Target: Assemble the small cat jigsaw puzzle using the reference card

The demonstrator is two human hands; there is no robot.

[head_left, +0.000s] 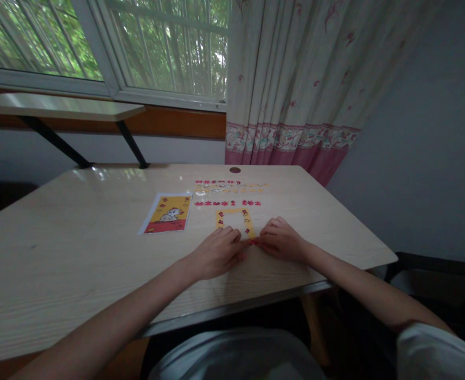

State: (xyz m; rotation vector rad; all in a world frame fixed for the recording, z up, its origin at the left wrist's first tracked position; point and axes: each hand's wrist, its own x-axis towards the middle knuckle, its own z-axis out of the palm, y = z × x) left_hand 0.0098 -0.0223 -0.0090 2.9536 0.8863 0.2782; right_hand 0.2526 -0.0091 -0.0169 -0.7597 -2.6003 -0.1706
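My left hand (221, 252) and my right hand (280, 240) meet over the table at the lower right of a partly joined jigsaw puzzle (248, 217). Its yellow border pieces form a frame around bare tabletop. Between my fingertips is a small red puzzle piece (253, 241), touching or very near the frame's lower right corner. The fingers of both hands are closed around it, the left index finger stretched toward it. My left hand hides the frame's lower left part. Left of the frame lies a picture sheet (169, 214) with a white animal on yellow and red.
Behind the frame, loose puzzle pieces lie in rows: red ones (227, 203) nearest, yellow and white ones (230, 188) beyond. A round dark cap (235, 170) sits near the table's (97, 253) back edge. A raised shelf (58, 107) stands at the back left; a curtain (287, 95) hangs behind.
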